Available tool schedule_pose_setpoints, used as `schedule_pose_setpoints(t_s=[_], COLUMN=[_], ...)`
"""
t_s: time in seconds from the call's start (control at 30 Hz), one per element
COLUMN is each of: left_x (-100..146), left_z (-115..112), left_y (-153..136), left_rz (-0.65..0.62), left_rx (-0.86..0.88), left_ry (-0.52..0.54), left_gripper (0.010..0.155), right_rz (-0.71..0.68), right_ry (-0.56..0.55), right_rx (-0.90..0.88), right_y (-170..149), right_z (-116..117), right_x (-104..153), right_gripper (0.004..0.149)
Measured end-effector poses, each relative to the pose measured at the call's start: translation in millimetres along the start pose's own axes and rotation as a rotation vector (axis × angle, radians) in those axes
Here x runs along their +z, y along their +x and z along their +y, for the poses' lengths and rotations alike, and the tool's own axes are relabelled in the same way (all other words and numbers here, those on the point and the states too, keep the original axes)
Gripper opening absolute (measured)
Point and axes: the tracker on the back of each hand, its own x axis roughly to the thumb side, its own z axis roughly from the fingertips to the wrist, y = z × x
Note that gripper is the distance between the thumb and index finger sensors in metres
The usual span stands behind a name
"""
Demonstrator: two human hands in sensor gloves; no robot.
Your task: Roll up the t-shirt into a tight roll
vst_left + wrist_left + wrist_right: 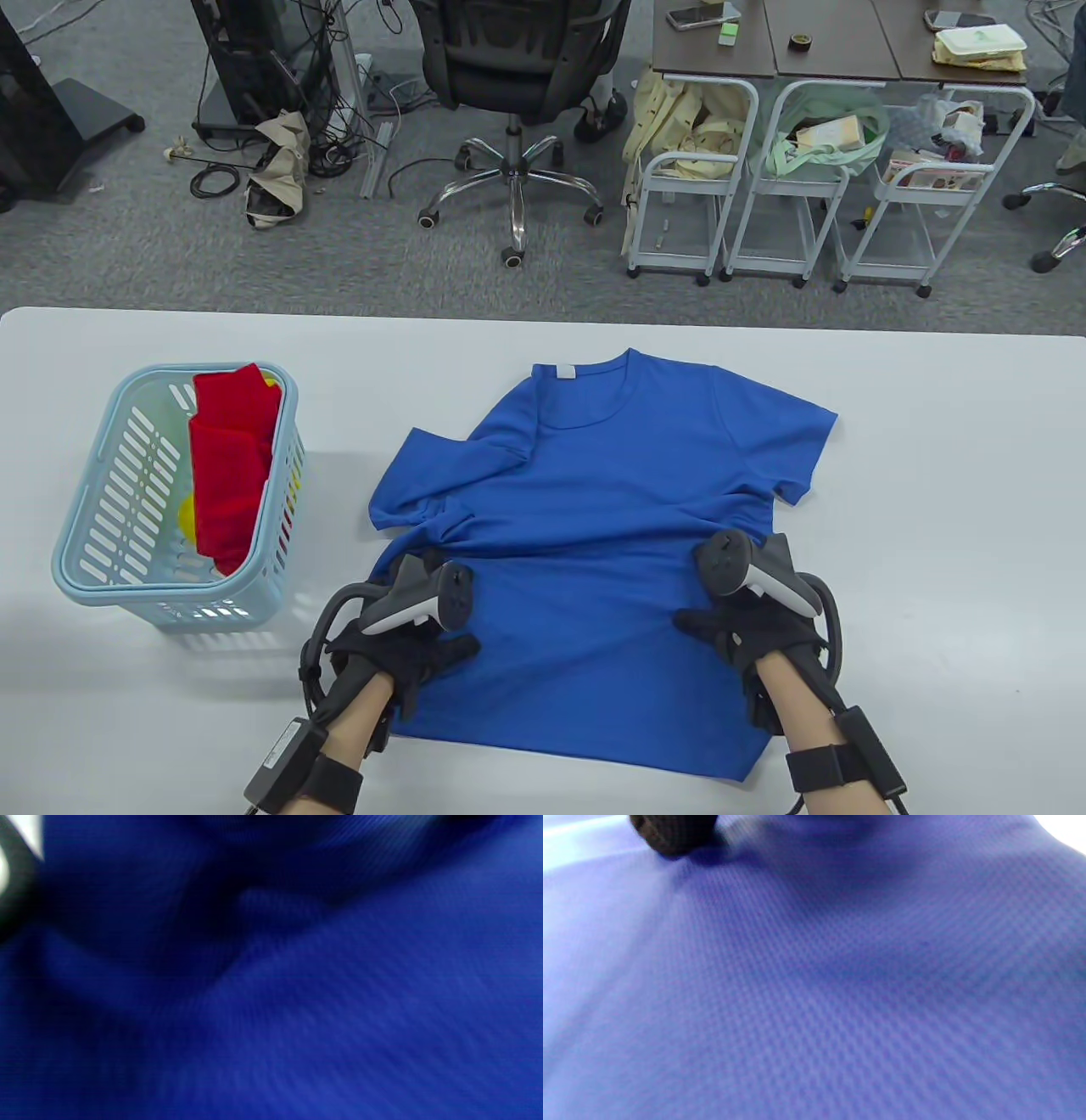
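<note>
- The left hand (407, 632) is laid on the blue t-shirt (594, 543) at its left side edge, near the hem; whether its fingers pinch the cloth or merely press on it cannot be told, since the tracker hides them and the left wrist view is blurred blue.
- The right hand (747, 620) is laid on the shirt's opposite side edge; its fingers are likewise hidden, so its grip cannot be told; only one dark fingertip (672, 832) is seen touching cloth in the right wrist view.
- The shirt is spread flat on the white table (933, 509), collar at the far end; a wrinkle is gathered between the hands; the left sleeve is creased.
- No roll is seen yet; smoothing is judged under way, rolling wholly left.
- A light-blue basket (93, 543) holding red cloth (229, 458) stands left of the shirt, apart from it.
</note>
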Motion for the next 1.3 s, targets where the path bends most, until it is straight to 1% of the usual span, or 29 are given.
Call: schedule_pose_setpoints(t_s=[0.07,0.1,0.17,0.2,0.23,0.3,0.37,0.4,0.43,0.5,0.6,0.67,0.7,0.73,0.77,0.83,0.93,1.03,1.1,1.2,1.27,1.3], left_x=[-0.6,-0.3,-0.2,-0.4,-0.1,-0.9,-2.1,-2.7,-2.9,-3.4,-4.0,-4.5,-4.5,-4.4,-4.1,-3.8,-3.7,-3.8,-4.1,-4.0,-3.4,-3.4], left_z=[-1.5,-1.4,-1.5,-1.7,-1.3,-0.5,-0.3,-0.3,-0.6,-1.7,-2.2,-2.7,-3.4,-3.9,-4.9,-6.2,-6.6,-6.9,-7.5,-7.6,-7.5,-7.6], left_y=[-1.2,-1.2,-1.8,-2.1,-2.3,-4.4,-7.7,-10.6,-12.4,-16.2,-21.7,-26.5,-29.6,-31.8,-34.7,-38.2,-42.2,-45.3,-46.9,-47.2,-47.3,-47.5], left_rz=[-0.006,-0.002,-0.004,-0.005,-0.005,0.000,0.008,0.010,0.009,0.002,0.005,0.006,0.006,0.007,0.007,0.004,0.004,0.005,0.000,-0.002,-0.004,-0.006], left_rx=[0.019,0.016,0.023,0.028,0.031,0.043,0.058,0.070,0.079,0.100,0.117,0.139,0.153,0.162,0.174,0.190,0.202,0.215,0.224,0.227,0.228,0.230], left_ry=[-0.007,-0.006,-0.009,-0.011,-0.013,-0.013,-0.009,-0.008,-0.007,-0.010,-0.012,-0.015,-0.016,-0.016,-0.018,-0.021,-0.024,-0.028,-0.029,-0.031,-0.031,-0.031], left_gripper=[0.082,0.082,0.082,0.082,0.082,0.081,0.081,0.081,0.081,0.080,0.080,0.079,0.079,0.079,0.078,0.078,0.078,0.078,0.078,0.078,0.078,0.078], right_rz=[0.046,0.060,0.030,-0.013,-0.102,-0.239,-0.291,-0.313,-0.325,-0.344,-0.339,-0.337,-0.334,-0.335,-0.334,-0.334,-0.305,-0.279,-0.256,-0.223,-0.193,-0.203], right_ry=[-0.021,-0.028,-0.084,-0.114,-0.101,-0.029,0.040,0.090,0.108,0.129,0.133,0.097,0.061,0.053,0.063,0.093,0.141,0.146,0.117,0.079,0.041,0.032], right_rx=[0.033,0.074,0.106,0.082,0.067,0.030,0.045,0.061,0.056,0.076,0.161,0.196,0.202,0.199,0.177,0.132,0.041,0.025,0.112,0.169,0.245,0.297], right_y=[-3.3,-6.8,-14.5,-19.3,-23.1,-28.8,-33.7,-37.4,-38.8,-38.7,-31.0,-23.8,-19.8,-18.6,-17.2,-16.8,-19.7,-15.9,-10.1,-5.8,-2.4,-1.4], right_z=[-7.4,-16.4,-30.3,-35.4,-37.4,-31.6,-17.8,-8.0,-3.5,2.8,8.4,10.8,10.6,9.9,7.8,3.3,-1.7,-3.1,-1.8,0.6,2.9,2.2], right_x=[9.1,19.4,39.0,48.2,56.4,64.5,65.8,64.4,65.0,67.8,67.6,64.4,61.8,59.3,54.6,45.9,32.4,28.6,30.0,31.6,32.8,34.9], right_gripper=[0.079,0.078,0.070,0.062,0.051,0.039,0.035,0.036,0.039,0.053,0.060,0.057,0.053,0.045,0.039,0.035,0.038,0.039,0.039,0.041,0.046,0.052])
